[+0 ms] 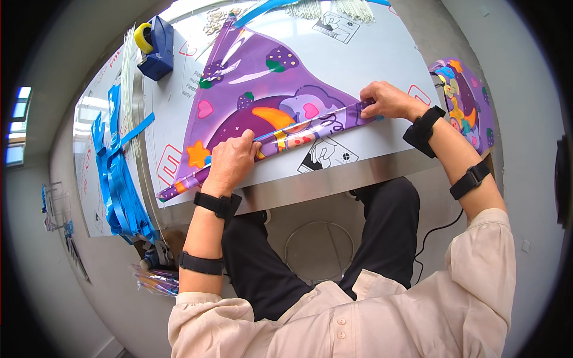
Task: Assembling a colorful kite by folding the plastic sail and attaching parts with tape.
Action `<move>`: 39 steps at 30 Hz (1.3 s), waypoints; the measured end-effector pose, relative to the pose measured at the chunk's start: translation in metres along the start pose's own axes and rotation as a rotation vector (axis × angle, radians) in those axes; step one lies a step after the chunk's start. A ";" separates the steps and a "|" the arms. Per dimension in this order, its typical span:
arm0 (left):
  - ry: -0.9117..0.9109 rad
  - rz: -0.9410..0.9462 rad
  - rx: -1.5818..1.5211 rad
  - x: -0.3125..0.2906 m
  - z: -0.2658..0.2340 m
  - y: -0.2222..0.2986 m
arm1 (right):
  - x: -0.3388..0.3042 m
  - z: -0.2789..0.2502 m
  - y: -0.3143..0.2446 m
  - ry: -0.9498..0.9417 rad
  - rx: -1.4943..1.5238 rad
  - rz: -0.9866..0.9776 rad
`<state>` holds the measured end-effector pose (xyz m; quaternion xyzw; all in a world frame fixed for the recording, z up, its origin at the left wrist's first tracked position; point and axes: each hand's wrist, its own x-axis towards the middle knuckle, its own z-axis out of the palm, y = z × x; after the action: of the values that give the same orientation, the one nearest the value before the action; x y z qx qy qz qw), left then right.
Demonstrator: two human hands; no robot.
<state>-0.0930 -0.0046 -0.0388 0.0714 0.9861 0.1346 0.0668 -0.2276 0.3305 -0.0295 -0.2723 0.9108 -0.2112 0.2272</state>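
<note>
A purple triangular kite [265,68] of thin shiny film, printed with strawberries, an orange star and a cartoon figure, lies across the table. Its near edge is rolled into a narrow strip running from lower left to upper right. My left hand [233,156] is closed on this rolled edge left of its middle, thumb and fingers pressed together. At the right corner my right hand [387,101] pinches the roll's end. The far tip is creased and partly bunched. What lies inside the roll is hidden.
At the back left stands a blue tape dispenser [157,51] with yellow tape. A bundle of blue ribbons [114,179] hangs over the left table. Thin white rods [353,8] lie at the far edge. More printed purple film [462,107] rests at the right. A dark cable [425,241] trails below.
</note>
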 end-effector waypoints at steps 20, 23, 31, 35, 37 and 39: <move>0.119 0.098 0.107 -0.002 0.013 -0.008 | -0.023 0.066 -0.065 0.489 -0.601 -0.450; 0.114 0.095 0.082 -0.003 0.016 -0.009 | -0.028 0.101 -0.110 0.256 -0.356 -0.477; 0.082 0.043 -0.210 -0.010 -0.002 -0.032 | -0.028 0.132 -0.125 0.228 -0.394 -0.240; 0.031 -0.001 -0.234 -0.027 -0.017 -0.064 | -0.027 0.133 -0.132 0.243 -0.400 -0.214; 0.075 0.017 -0.210 -0.036 -0.016 -0.081 | -0.027 0.131 -0.143 0.202 -0.378 -0.155; 0.076 -0.011 -0.160 -0.042 -0.014 -0.091 | -0.026 0.130 -0.149 0.177 -0.400 -0.129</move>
<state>-0.0646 -0.1017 -0.0458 0.0552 0.9743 0.2154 0.0354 -0.0798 0.1976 -0.0510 -0.3500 0.9317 -0.0638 0.0738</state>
